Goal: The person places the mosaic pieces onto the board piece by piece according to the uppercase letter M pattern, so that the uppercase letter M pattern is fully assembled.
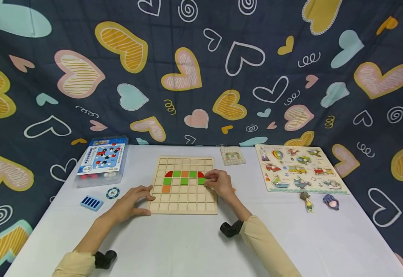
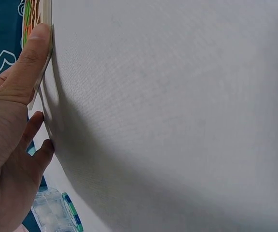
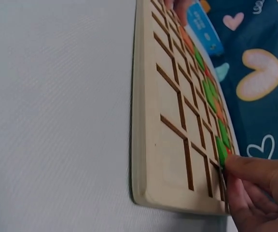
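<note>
A wooden grid board lies on the table with red, green and orange tiles in its upper cells. My left hand rests at the board's left edge, its thumb beside the lower left corner; in the left wrist view the thumb touches the board's side. At the right edge my right hand pinches a green tile, just below a red rounded tile. The right wrist view has its thumb against that tile; the fingertips' far side is hidden. An orange piece peeks out by the right hand.
A small pattern card lies behind the board. To the right are a picture puzzle board and two small figures, one brown-haired, one purple-haired. Left are a plastic case, a round chip and a blue slotted block.
</note>
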Demonstrator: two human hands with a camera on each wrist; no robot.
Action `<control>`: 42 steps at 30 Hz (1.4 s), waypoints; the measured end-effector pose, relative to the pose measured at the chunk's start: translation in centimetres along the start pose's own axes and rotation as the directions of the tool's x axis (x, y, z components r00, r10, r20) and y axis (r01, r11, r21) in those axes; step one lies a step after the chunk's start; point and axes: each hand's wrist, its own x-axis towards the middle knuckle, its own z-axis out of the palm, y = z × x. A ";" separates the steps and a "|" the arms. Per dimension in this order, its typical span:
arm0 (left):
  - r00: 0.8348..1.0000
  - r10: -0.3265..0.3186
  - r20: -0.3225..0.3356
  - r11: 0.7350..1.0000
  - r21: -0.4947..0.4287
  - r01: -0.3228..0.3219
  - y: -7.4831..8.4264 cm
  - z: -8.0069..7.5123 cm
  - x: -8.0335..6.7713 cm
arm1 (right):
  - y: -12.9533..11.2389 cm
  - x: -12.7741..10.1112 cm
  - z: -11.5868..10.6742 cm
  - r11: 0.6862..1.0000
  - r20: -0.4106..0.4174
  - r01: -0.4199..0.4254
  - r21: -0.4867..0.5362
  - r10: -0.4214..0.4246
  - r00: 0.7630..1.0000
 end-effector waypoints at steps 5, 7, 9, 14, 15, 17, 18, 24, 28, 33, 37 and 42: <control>1.000 0.009 -0.004 1.000 -0.004 -0.009 0.4 0.0 0.0 | -0.2 0.0 -0.2 1.000 0.004 0.015 0.009 -0.015 1.000; 1.000 0.022 -0.006 1.000 -0.002 -0.022 0.4 0.0 0.0 | -0.2 -0.1 -0.5 1.000 0.003 0.005 0.009 -0.005 1.000; 1.000 0.025 -0.006 1.000 0.000 -0.025 0.4 0.1 0.1 | -0.2 -0.4 -1.1 1.000 -0.002 -0.019 0.017 0.019 1.000; 1.000 0.027 -0.007 1.000 0.002 -0.027 0.4 0.1 0.1 | 0.2 -1.6 -4.0 0.998 -0.014 -0.062 0.001 0.062 0.998; 1.000 0.029 -0.010 1.000 -0.002 -0.029 0.4 0.1 0.1 | 0.5 -1.9 -4.6 0.998 -0.012 -0.063 -0.004 0.063 0.998; 0.999 0.031 -0.016 1.000 -0.002 -0.031 0.3 0.2 0.0 | 1.1 -2.5 -5.7 0.999 -0.002 -0.046 -0.016 0.046 0.999; 0.999 0.035 -0.018 0.999 -0.001 -0.035 0.2 0.2 0.0 | 1.4 -2.8 -6.2 0.999 0.007 -0.040 -0.020 0.040 0.999; 1.000 0.027 -0.015 1.000 -0.005 -0.028 -0.1 0.3 -0.3 | 2.9 -4.5 -7.7 0.997 0.007 -0.047 -0.065 0.048 0.999; 0.999 0.034 -0.022 0.999 0.010 -0.034 -0.1 0.2 -0.2 | 3.5 -5.1 -7.5 0.992 -0.031 -0.065 -0.108 0.062 0.998; 0.998 0.052 -0.029 0.999 0.013 -0.052 0.0 0.1 -0.2 | 3.8 -5.4 -6.8 0.990 -0.100 -0.023 -0.142 0.008 0.995; 0.999 0.041 -0.025 0.999 0.012 -0.041 0.2 0.0 -0.2 | 3.7 -5.4 -6.6 0.992 -0.138 -0.005 -0.124 -0.012 0.990; 1.000 0.026 -0.017 1.000 0.012 -0.026 0.1 -0.1 -0.1 | 3.9 -5.5 -6.5 0.998 -0.155 -0.013 -0.063 0.003 0.988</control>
